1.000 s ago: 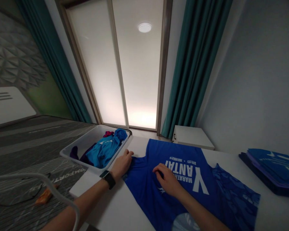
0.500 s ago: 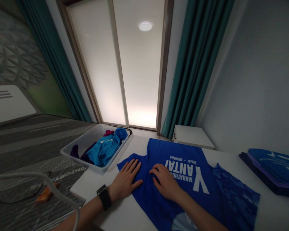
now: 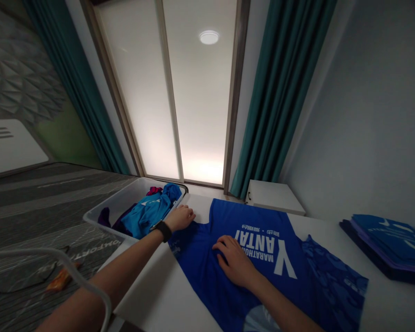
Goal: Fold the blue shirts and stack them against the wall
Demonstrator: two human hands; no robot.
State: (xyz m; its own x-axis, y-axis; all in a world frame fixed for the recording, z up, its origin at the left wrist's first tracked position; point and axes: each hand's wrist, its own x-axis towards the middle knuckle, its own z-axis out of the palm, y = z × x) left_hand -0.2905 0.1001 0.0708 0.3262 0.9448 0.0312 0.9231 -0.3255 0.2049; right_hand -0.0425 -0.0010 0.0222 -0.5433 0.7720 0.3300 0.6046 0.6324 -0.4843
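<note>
A blue T-shirt [image 3: 263, 258] with white lettering lies spread flat on a white table [image 3: 159, 299]. My right hand [image 3: 233, 260] rests open on the shirt's middle, fingers flat and pressing the cloth. My left hand [image 3: 181, 217], with a black watch on the wrist, reaches to the shirt's far left sleeve edge; its fingers are curled on the cloth there.
A white bin [image 3: 124, 200] holding crumpled teal, purple and magenta clothes stands left of the table. A stack of folded blue garments [image 3: 387, 244] lies at the right edge. A small white cabinet [image 3: 273, 198] stands behind the table. A bed [image 3: 38, 216] fills the left.
My left hand lay flat on the sleeve half a second ago; it has now moved farther away to the sleeve's edge and curled. The right hand has stayed in place.
</note>
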